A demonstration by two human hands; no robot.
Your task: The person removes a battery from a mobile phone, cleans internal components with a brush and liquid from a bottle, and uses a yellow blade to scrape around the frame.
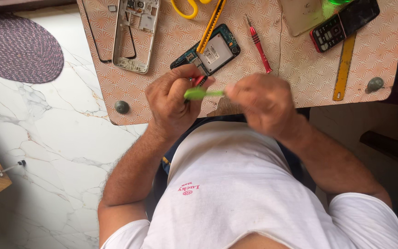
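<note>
My left hand (pixel 171 101) and my right hand (pixel 263 103) meet just above the near edge of the patterned work board (pixel 300 78). Between them is a slim green tool (pixel 199 93). My left hand grips its thicker end together with a small red part (pixel 198 81), while my right hand pinches its thin end. Just beyond my left hand lies a phone circuit board (pixel 213 51) with a yellow utility knife (pixel 212 23) resting across it.
On the board lie a bare phone frame (pixel 134 34), yellow scissors (pixel 187 8), a red screwdriver (pixel 260 44), a beige back cover (pixel 302 16), a keypad phone (pixel 344 23) and a yellow flat tool (pixel 344 67). A purple round mat (pixel 17 48) lies on the marble floor.
</note>
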